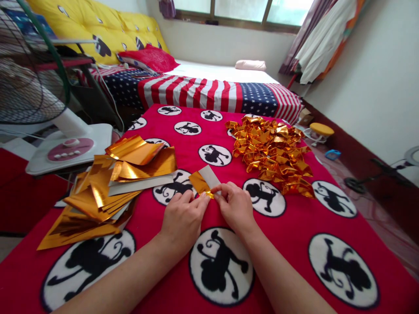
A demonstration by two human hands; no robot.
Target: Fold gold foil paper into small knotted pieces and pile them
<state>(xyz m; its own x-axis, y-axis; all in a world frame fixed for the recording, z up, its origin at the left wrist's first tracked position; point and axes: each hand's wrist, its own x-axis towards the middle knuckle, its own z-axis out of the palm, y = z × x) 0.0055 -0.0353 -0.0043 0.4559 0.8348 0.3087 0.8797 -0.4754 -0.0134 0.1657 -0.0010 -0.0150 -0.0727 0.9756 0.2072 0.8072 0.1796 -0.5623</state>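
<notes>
Foil sheet [197,182]: gold with a pale grey strip, lying tilted at the centre of the frame, its near end creased into a small, shiny fold. Loose stack [101,192]: flat gold sheets, some with grey areas exposed, fanned unevenly at left of centre (upper sheets curled). Heap of folded pieces [268,150]: shiny, angular gold forms, crowded together and overlapping at various angles, right of centre in the upper half.

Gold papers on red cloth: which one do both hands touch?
The gold-and-grey one at the fingertips of the left hand and right hand; the others lie in the loose stack or the folded heap, untouched.
</notes>
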